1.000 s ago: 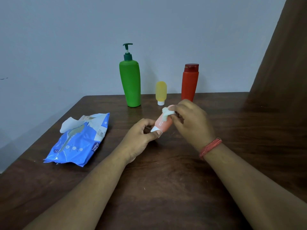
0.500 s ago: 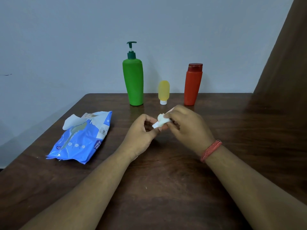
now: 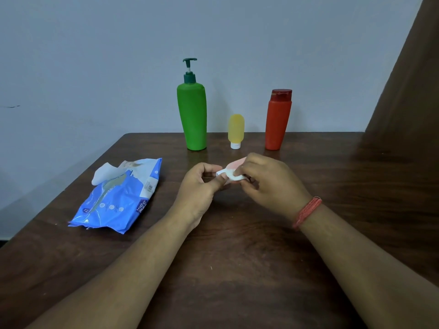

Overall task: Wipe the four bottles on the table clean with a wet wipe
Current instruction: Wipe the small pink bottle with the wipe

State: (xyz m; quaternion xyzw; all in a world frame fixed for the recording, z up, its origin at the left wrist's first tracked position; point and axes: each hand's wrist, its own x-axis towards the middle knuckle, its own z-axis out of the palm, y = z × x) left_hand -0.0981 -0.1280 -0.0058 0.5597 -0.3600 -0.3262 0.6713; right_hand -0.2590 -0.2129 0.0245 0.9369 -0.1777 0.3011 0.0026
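A small pink bottle with a white cap lies tilted between my hands above the table's middle, mostly hidden by my fingers. My left hand pinches its cap end. My right hand presses a folded white wet wipe against the bottle near the cap. Along the back edge stand a tall green pump bottle, a small yellow bottle standing on its white cap, and a red bottle.
A blue pack of wet wipes lies on the left of the dark wooden table, a wipe sticking out of its opening. A grey wall rises behind the table. A brown curtain hangs at the right.
The wipe has slid from the pink bottle's upper end down toward the cap. The bottle has tilted lower and is more hidden by my right hand.
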